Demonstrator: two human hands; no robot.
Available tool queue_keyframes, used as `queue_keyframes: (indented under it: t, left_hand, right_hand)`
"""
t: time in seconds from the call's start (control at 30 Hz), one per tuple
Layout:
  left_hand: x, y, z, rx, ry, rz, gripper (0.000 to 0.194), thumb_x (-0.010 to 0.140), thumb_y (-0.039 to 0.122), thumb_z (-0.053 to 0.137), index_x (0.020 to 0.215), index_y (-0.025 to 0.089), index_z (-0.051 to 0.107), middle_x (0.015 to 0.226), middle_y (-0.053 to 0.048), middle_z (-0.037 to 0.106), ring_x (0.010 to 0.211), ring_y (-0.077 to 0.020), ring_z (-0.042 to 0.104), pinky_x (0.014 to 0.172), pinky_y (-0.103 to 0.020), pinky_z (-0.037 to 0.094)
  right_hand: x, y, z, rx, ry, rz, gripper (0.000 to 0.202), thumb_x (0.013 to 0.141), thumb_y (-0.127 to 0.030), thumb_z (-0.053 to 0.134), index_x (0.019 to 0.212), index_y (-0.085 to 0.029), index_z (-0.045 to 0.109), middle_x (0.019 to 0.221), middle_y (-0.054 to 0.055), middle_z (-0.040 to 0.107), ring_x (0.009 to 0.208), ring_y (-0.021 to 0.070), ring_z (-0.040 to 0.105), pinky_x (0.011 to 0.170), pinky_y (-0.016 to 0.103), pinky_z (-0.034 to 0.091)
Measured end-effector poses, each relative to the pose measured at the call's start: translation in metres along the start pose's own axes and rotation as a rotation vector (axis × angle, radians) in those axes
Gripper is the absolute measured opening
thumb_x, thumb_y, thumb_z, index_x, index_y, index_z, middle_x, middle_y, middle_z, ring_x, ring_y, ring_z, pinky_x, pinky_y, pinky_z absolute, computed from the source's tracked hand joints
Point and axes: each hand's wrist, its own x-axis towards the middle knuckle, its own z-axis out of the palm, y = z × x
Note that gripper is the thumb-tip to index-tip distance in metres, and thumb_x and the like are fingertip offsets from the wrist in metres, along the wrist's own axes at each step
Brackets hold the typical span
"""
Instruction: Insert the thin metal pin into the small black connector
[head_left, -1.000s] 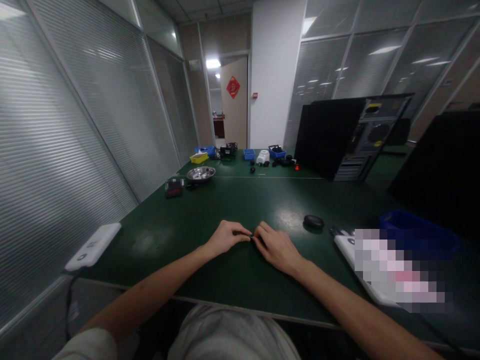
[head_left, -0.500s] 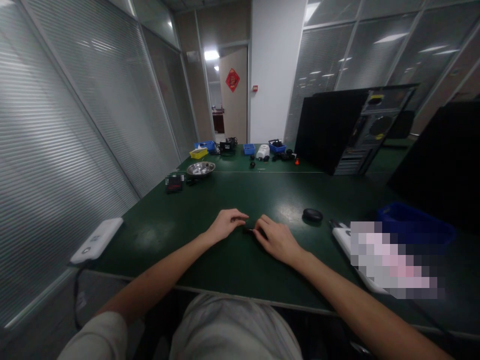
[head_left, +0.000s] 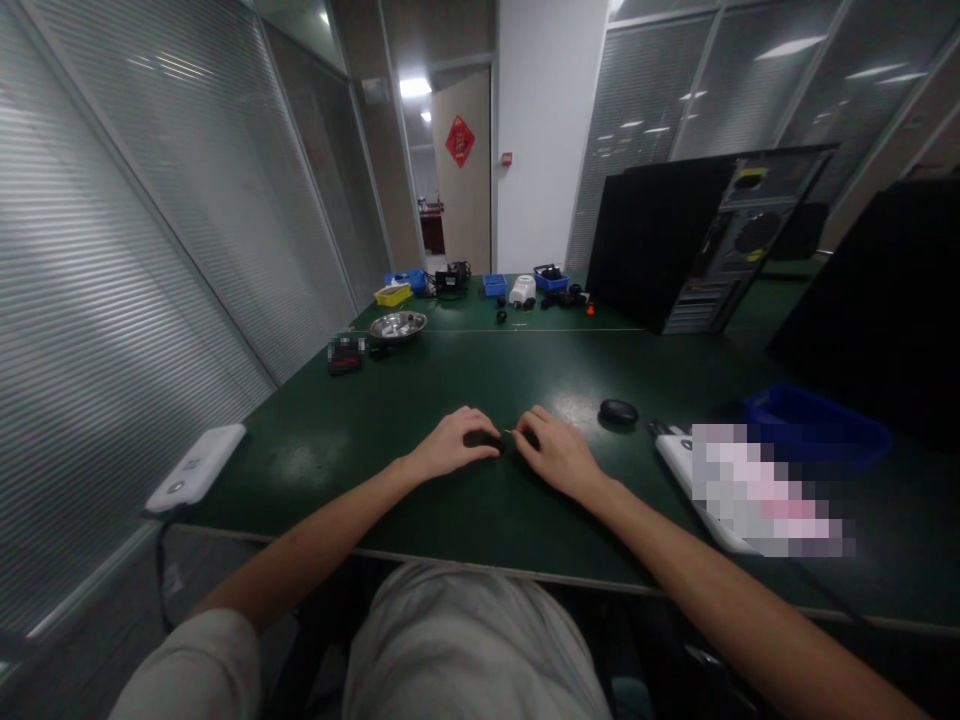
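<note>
A right hand [head_left: 559,455], its forearm slanting in from the lower right, pinches thumb to fingers opposite a curved left hand [head_left: 448,441], thumb and fingers parted, any grip there impossible to tell, over a smooth dark-green desk [head_left: 442,515]. Beyond them rises a boxy black computer case [head_left: 652,240] with a slotted grey back; nearer lies a rounded black oval object [head_left: 619,412]. Between the facing fingertips, a thin pale sliver [head_left: 508,432] sits in the right hand's pinch, lying roughly crosswise, its free end toward the left hand.
</note>
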Motion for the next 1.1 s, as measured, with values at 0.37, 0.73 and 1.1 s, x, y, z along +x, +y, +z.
queue_keyframes:
  t: [0.37, 0.73, 1.1]
  left_hand:
    - [-0.011, -0.045, -0.033, 0.194, -0.076, 0.007, 0.034, 0.103, 0.031, 0.051, 0.134, 0.025, 0.063, 0.127, -0.007, 0.068, 0.118, -0.0194, 0.062, 0.104, -0.037, 0.049]
    - [-0.159, -0.181, -0.193, 0.796, 0.337, -0.882, 0.042, 0.092, 0.025, 0.048, 0.124, 0.011, 0.072, 0.124, -0.017, 0.07, 0.119, -0.0322, 0.063, 0.108, -0.042, 0.046]
    - [-0.166, -0.182, -0.193, 0.795, 0.441, -0.926, 0.045, 0.097, 0.027, 0.041, 0.126, 0.009, 0.069, 0.128, -0.016, 0.069, 0.118, -0.0283, 0.062, 0.106, -0.037, 0.045]
  right_hand:
    - [0.0, 0.005, 0.002, 0.01, 0.001, 0.022, 0.017, 0.101, -0.036, 0.053, 0.094, -0.024, 0.062, 0.1, 0.002, 0.063, 0.081, 0.0161, 0.06, 0.067, 0.029, 0.037]
    - [0.001, 0.004, 0.004, 0.033, -0.001, 0.022, 0.018, 0.101, -0.037, 0.053, 0.093, -0.024, 0.062, 0.099, 0.003, 0.064, 0.082, 0.0171, 0.061, 0.069, 0.029, 0.039]
    - [0.002, 0.005, 0.005, 0.049, 0.002, 0.013, 0.017, 0.101, -0.036, 0.053, 0.094, -0.024, 0.063, 0.099, 0.003, 0.064, 0.083, 0.017, 0.06, 0.071, 0.029, 0.039]
